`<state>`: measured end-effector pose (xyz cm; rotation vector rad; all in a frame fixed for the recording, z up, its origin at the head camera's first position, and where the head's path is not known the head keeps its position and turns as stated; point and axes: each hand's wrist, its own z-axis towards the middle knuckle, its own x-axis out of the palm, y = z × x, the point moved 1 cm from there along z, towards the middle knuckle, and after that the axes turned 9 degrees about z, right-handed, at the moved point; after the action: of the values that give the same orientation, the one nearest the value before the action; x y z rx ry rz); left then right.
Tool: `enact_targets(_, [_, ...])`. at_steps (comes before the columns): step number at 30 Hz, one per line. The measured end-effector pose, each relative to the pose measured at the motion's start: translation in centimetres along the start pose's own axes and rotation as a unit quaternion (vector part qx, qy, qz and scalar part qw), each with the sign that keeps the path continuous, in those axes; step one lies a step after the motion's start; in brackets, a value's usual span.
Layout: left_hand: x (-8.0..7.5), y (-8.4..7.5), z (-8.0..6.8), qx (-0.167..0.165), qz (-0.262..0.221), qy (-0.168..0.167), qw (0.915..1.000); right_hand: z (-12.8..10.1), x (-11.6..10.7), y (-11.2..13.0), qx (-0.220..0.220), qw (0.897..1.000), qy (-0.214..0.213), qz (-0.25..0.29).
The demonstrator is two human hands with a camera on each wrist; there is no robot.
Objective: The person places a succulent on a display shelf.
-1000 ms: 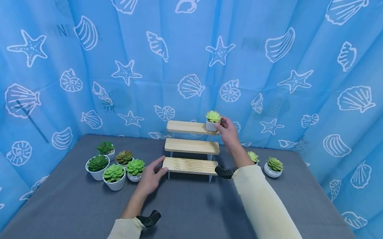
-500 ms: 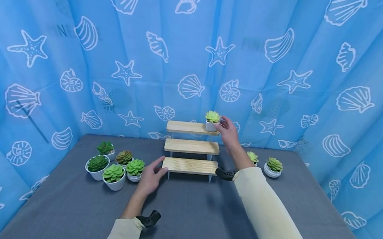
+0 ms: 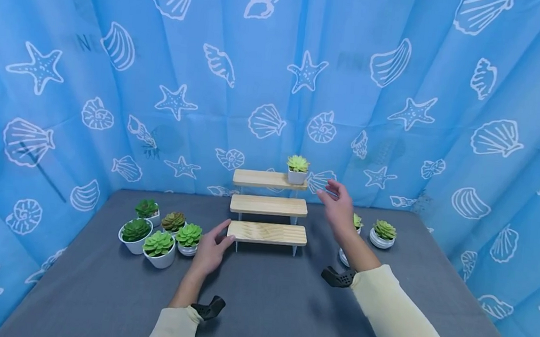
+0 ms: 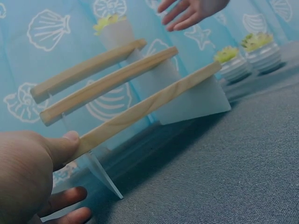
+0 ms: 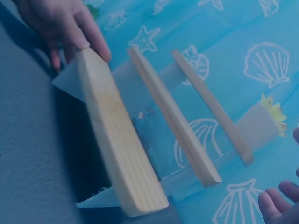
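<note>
At centre frame, the left hand (image 3: 209,251) rested with straight fingers against the lowest board of a three-tier pale wooden step shelf (image 3: 269,207). The right hand (image 3: 339,205) hovered open, empty, right of a small white-potted yellow-green succulent (image 3: 297,169) on the top tier.

I see my right hand (image 3: 341,209) and wrist covering most of two potted succulents (image 3: 356,221) | right wrist view cuts that hand at the frame edge | left wrist view blurs the top-shelf pot (image 4: 114,30).
</note>
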<state>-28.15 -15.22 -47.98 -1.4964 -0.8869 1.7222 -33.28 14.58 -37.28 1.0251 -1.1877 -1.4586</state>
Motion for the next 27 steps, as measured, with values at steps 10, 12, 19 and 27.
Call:
enact_targets(10, [0.2,0.2,0.2,0.002,0.004,0.001,1.0000,-3.5,-2.9,-0.6,-0.012,0.999,0.008,-0.032])
enact_targets(12, [0.2,0.3,0.2,-0.001,0.002,0.002,1.0000,-4.1,-3.5,-0.7,-0.016,0.999,0.012,-0.041])
enact_targets(19, [0.2,0.2,0.2,-0.007,0.005,0.005,1.0000,-6.1,-5.6,-1.5,-0.040,0.996,0.017,-0.077])
enact_targets(27, [0.2,0.3,0.2,-0.008,0.004,0.003,1.0000,-7.8,-7.7,-3.0,-0.068,0.992,0.010,-0.110])
